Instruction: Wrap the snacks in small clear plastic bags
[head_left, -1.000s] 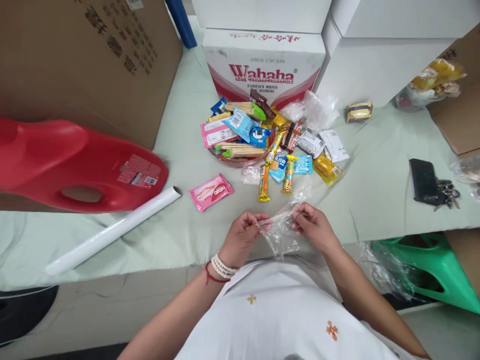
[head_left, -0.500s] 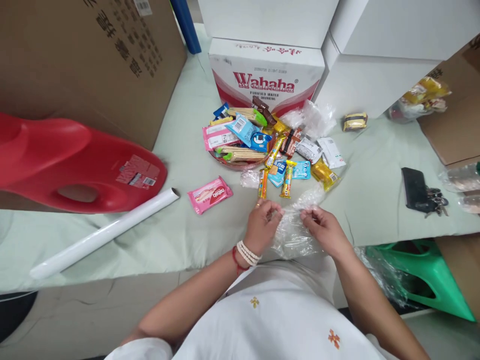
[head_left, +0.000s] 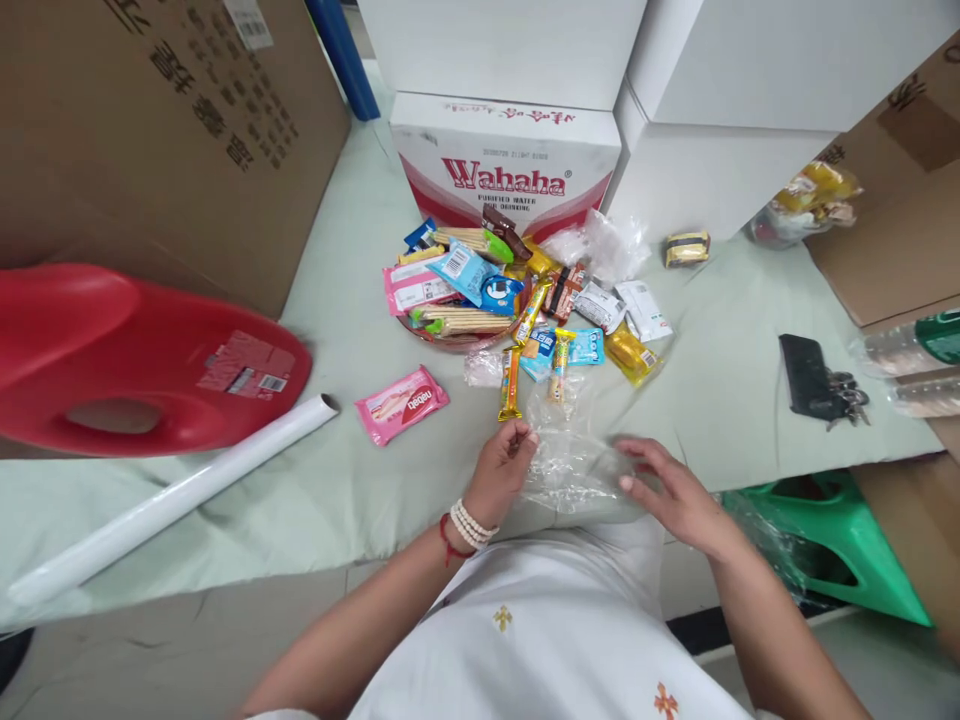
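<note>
Looks like stockroom or back room of small shop, not home kitchen. Big brown cardboard cartons [head_left: 150, 130] stacked far left of hands, plain white boxes [head_left: 712, 100] straight ahead, Wahaha purified water case [head_left: 506, 165] just beyond snack pile [head_left: 517, 300]. Makeshift worktable under hands, draped in pale green cloth [head_left: 337, 490]. Red plastic stool [head_left: 135, 370] tipped over to left, green stool [head_left: 847, 540] down by right elbow.
</note>
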